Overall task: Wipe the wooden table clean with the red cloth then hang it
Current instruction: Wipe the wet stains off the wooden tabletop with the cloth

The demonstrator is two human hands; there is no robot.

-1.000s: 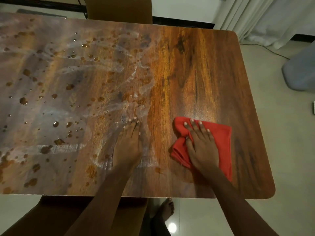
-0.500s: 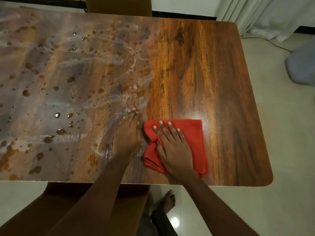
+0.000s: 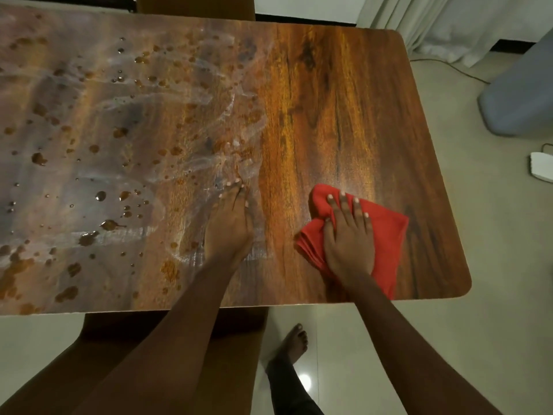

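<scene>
The wooden table [image 3: 344,115] fills most of the view. Its left half is wet, with smears and brown droplets [image 3: 101,196]; its right half looks dry and glossy. A folded red cloth [image 3: 386,235] lies near the front right corner. My right hand [image 3: 348,238] presses flat on the cloth with fingers spread and straight. My left hand [image 3: 229,226] rests flat on the wet wood to the left of the cloth, fingers together and pointing away from me.
A brown chair [image 3: 194,6] stands at the table's far side and another [image 3: 167,354] under the near edge. On the floor at right are a grey object [image 3: 520,94], a white object [image 3: 541,167] and a cable. Curtains [image 3: 449,22] hang at the back right. My bare foot [image 3: 291,345] is below the table edge.
My right hand slid the red cloth left toward my left hand, then back right toward the table's front right corner. My left hand stayed planted in place.
</scene>
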